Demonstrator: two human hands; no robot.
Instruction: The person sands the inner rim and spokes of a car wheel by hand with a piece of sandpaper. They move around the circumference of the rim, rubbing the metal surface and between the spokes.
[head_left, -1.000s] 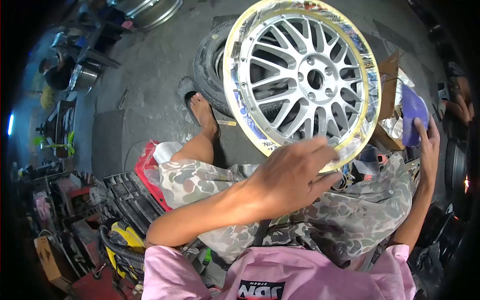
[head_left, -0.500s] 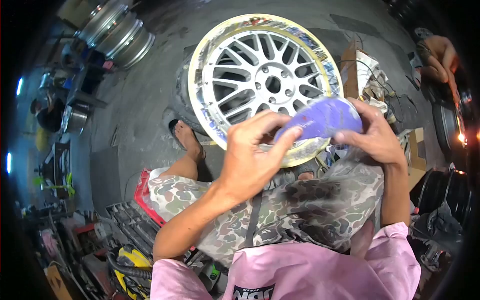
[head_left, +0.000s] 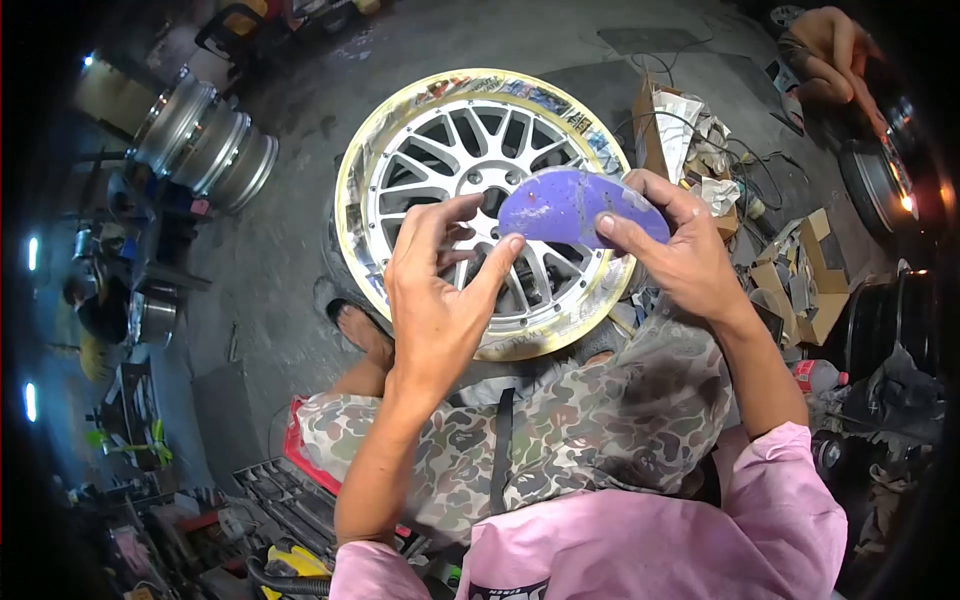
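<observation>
A purple half-round piece (head_left: 560, 212) with pale scuffs, looking like a folded sanding disc, is held up over the wheel. My right hand (head_left: 690, 250) pinches its right end, thumb on the near face and fingers behind. At its left end is my left hand (head_left: 440, 270), fingers spread and curved; the thumb tip meets or nearly meets the lower left edge. Beneath both hands lies a silver multi-spoke wheel rim (head_left: 450, 150), face up, its lip covered with yellow tape (head_left: 345, 200) and printed paper. Part of the spokes is hidden by the disc and hands.
Several bare rims (head_left: 205, 140) are stacked at the left. Cardboard boxes (head_left: 825, 265), papers and cables lie to the right, with a red-labelled bottle (head_left: 815, 375) nearer. Another person (head_left: 830, 55) crouches at the upper right by a wheel (head_left: 870, 185) with a bright glow.
My left hand has loosened from the purple disc and its fingers have spread. The disc now shows a broad half-round face, still in my right hand. The view has shifted.
</observation>
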